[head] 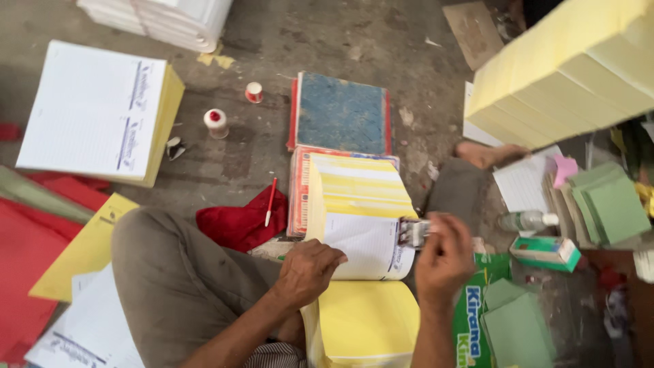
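Observation:
My left hand (308, 271) presses down on the lower left corner of a white ruled pad (366, 247) that lies over a stack of yellow sheets (364, 320). My right hand (444, 257) grips a small metal stamping device (413, 232) at the pad's right edge. More yellow and white striped pad edges (360, 187) fan out behind the white page.
A blue-covered book (342, 112) lies beyond the pads. A red cloth (240, 221) with a red pen (271, 201) sits left of them, two small red-capped pots (216, 123) farther back. Tall paper stacks (99, 112) stand left and upper right (572, 65). Green sheets (521, 330), a bottle (528, 221) and a green box (546, 251) lie to the right.

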